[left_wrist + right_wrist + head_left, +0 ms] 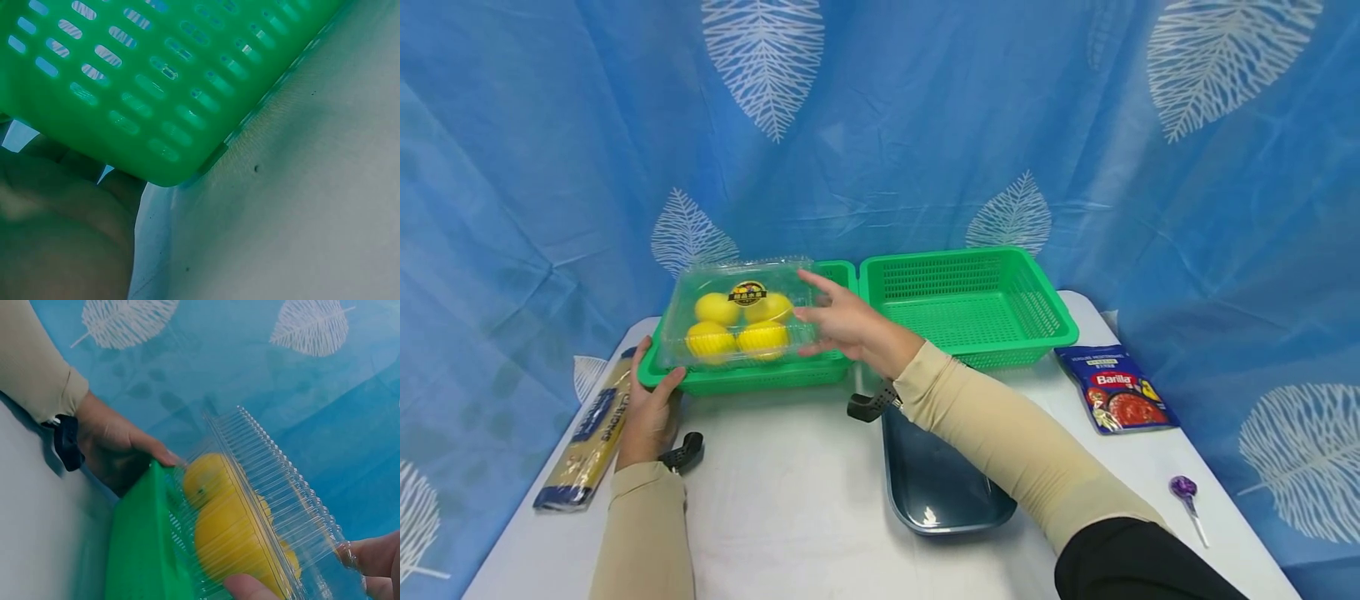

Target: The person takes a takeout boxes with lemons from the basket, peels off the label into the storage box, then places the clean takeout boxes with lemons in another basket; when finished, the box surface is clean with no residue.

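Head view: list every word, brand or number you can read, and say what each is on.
"Barilla": blue pouch; its smaller print is too small to read.
"SPAGHETTI", end unclear: pasta pack; its other print is unreadable.
Label on the clear box: characters too small to read surely.

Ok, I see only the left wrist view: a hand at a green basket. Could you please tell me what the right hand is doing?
Observer: The right hand holds a clear box by its right end.
Operator: Thank you. And what is inside?
Observer: Four yellow fruits.
Operator: Is there something to the right of my basket?
Observer: Yes, a second basket, also green.
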`<action>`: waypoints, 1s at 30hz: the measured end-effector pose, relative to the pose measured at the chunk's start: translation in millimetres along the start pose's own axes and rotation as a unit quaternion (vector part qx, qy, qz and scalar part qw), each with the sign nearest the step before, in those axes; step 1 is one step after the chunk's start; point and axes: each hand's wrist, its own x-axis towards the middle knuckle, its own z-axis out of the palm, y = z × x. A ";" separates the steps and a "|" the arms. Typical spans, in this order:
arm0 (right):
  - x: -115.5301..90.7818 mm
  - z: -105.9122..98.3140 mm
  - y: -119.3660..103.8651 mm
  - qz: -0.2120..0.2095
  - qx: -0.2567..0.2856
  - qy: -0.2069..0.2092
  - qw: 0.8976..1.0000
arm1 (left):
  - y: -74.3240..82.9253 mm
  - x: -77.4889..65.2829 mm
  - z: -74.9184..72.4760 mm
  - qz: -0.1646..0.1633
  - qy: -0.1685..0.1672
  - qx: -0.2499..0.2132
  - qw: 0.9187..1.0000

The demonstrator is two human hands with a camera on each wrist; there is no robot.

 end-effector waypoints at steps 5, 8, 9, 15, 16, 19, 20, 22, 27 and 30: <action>-12.0 -3.0 1.7 0.009 -0.004 -0.002 1.000 | -0.8 1.1 1.0 -0.004 0.003 0.003 1.000; -18.3 -3.5 2.7 0.011 -0.003 -0.006 1.000 | -0.4 -0.1 1.8 -0.004 0.006 -0.002 1.000; -20.0 -3.4 3.2 0.010 -0.001 -0.006 1.000 | -0.1 -0.5 2.0 -0.003 0.007 -0.006 1.000; -33.1 -1.0 5.0 0.002 0.002 -0.016 1.000 | 2.7 -1.8 2.7 0.005 0.004 -0.018 1.000; -35.7 -0.3 5.2 0.003 -0.003 -0.018 1.000 | 3.2 -2.1 2.6 0.004 0.005 -0.016 1.000; -43.5 1.6 6.7 0.002 -0.011 -0.023 1.000 | 5.5 -4.2 2.5 -0.008 0.012 0.020 1.000; -46.3 2.1 7.1 0.002 -0.013 -0.023 1.000 | 6.6 -5.2 3.0 -0.013 0.013 0.031 0.999; -51.5 2.8 8.5 0.002 -0.018 -0.023 1.000 | 9.1 -7.8 3.7 -0.022 0.010 0.058 0.998; -62.8 2.0 13.5 0.001 -0.025 -0.025 0.999 | 12.6 -12.2 3.2 -0.031 -0.026 0.015 0.999; -68.1 0.4 17.7 0.000 -0.023 -0.028 0.999 | 15.3 -14.3 3.2 -0.063 -0.025 0.011 0.998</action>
